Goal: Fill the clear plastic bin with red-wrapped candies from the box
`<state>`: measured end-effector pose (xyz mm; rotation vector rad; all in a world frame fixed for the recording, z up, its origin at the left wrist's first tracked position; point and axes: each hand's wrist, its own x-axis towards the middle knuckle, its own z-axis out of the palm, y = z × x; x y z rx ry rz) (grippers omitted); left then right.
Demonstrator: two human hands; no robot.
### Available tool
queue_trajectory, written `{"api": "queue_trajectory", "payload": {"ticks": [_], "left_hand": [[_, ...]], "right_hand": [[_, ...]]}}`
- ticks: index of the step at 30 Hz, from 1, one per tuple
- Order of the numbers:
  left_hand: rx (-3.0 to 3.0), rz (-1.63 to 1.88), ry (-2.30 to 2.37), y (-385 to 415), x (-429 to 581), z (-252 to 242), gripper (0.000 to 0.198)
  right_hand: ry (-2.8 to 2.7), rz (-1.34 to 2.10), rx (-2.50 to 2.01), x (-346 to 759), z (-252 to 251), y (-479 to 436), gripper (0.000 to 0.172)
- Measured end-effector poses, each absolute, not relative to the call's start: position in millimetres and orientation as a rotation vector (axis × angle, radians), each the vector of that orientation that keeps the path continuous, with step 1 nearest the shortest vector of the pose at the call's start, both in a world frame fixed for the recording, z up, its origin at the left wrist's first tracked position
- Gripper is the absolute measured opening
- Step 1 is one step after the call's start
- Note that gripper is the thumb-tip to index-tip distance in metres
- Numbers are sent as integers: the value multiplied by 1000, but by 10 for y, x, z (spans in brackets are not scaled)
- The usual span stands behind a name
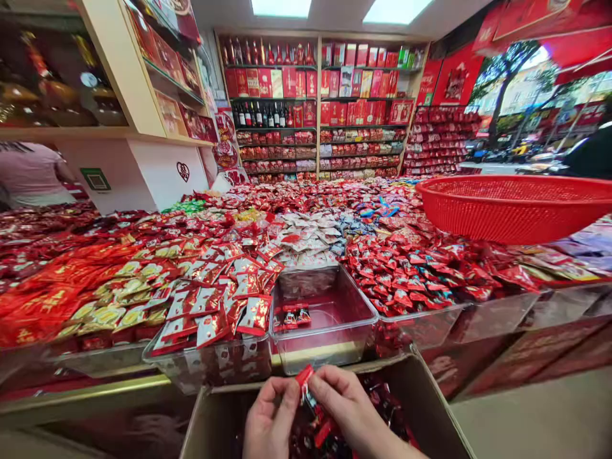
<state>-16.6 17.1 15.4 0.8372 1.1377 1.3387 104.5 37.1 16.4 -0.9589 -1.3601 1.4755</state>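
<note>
Between the fingertips of my left hand [275,414] and my right hand [342,405] is a small red wrapped candy [305,376]. Both hands pinch it near its upper end, over an open cardboard box [437,408]. Dark red wrapped candies [389,408] fill the part of the box that shows; my hands hide some of them. Just beyond stands a clear plastic bin [329,357], with a few red and dark packets [292,317] in its left corner. To its left, white-and-red packets [210,319] overflow a neighbouring bin.
Red wrapped candies [401,274] are heaped right of the bin, and white packets [310,239] behind it. A red plastic basket [516,213] rests on the heaps at right. Shelves [318,108] of boxes and bottles line the back. A person in pink [33,169] is at far left.
</note>
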Motion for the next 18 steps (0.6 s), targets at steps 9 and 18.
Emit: {"api": "queue_trajectory", "payload": {"ticks": [9, 18], "left_hand": [[826, 1313, 1122, 159, -48, 255, 32], [786, 1280, 1187, 28, -49, 203, 28]], "right_hand": [[-1040, 1585, -881, 1051, 316, 404, 26], [-1156, 1595, -915, 1156, 233, 339, 22]]}}
